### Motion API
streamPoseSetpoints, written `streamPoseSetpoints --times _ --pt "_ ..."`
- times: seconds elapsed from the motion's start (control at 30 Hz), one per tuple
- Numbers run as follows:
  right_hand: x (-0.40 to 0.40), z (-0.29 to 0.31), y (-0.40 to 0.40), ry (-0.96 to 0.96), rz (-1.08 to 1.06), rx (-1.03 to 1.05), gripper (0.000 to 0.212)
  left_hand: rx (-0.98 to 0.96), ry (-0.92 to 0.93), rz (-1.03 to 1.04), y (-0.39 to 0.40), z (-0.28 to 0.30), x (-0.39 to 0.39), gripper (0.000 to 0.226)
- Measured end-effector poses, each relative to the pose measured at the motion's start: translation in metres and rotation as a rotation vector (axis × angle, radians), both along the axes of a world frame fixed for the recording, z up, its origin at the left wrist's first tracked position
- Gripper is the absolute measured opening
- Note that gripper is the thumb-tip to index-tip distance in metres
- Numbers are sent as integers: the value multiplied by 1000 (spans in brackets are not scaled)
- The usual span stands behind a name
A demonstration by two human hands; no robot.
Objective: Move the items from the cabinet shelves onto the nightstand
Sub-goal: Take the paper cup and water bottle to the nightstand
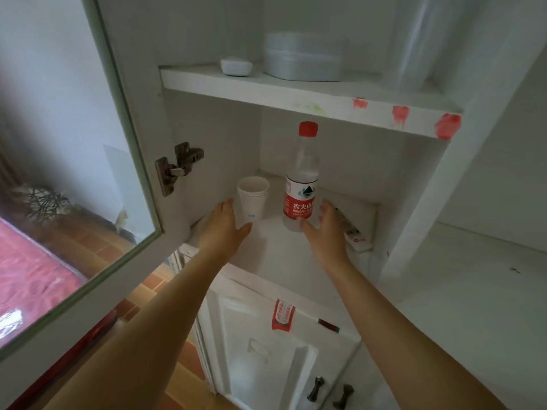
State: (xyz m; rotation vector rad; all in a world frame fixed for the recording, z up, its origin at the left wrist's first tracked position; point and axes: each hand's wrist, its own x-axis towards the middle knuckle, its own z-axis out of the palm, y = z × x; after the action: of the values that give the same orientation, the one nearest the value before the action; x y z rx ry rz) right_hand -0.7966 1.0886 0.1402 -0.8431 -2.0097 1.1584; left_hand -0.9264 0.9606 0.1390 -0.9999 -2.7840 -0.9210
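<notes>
Clear plastic water bottle, red cap and red label, standing upright on the lower cabinet shelf, long axis vertical, cap pointing up toward the shelf above. Right hand at its base on the right side, fingers spread and relaxed, thumb touching or almost touching the bottle's foot; no grip closed around it.

White paper cup, upright, mouth up, left of the bottle on the same shelf. Left hand just beside it on the near left, fingers straight, thumb under the cup's base edge; contact hard to judge.

Flat white packet with red print, lying at the shelf's right end, partly hidden behind the right hand.

Upper shelf, red smears on its front edge: small white box at left, stacked white lidded containers at centre, blurred. Clear plastic item at right, indistinct, cut off at the top.

Glass cabinet door open at left, metal hinge visible.
</notes>
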Motion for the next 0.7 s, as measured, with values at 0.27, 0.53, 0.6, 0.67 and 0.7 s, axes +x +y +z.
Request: streamPoseSetpoints --times 0.27,0.53,0.6,0.67,0.7 --pt "-40 6 21 160 19 -105 47 281 -387 -27 39 -9 -41 80" --pt "-55 10 28 147 -4 -113 59 447 -466 -71 56 -12 -54 66" --pt "-56 10 30 132 -18 -116 62 459 -474 -64 57 -11 -55 64" --pt "-57 11 31 120 -30 -106 63 479 -489 -75 58 -12 -55 63" --pt "-57 11 31 118 -36 -104 62 488 -494 -75 58 -12 -55 63"
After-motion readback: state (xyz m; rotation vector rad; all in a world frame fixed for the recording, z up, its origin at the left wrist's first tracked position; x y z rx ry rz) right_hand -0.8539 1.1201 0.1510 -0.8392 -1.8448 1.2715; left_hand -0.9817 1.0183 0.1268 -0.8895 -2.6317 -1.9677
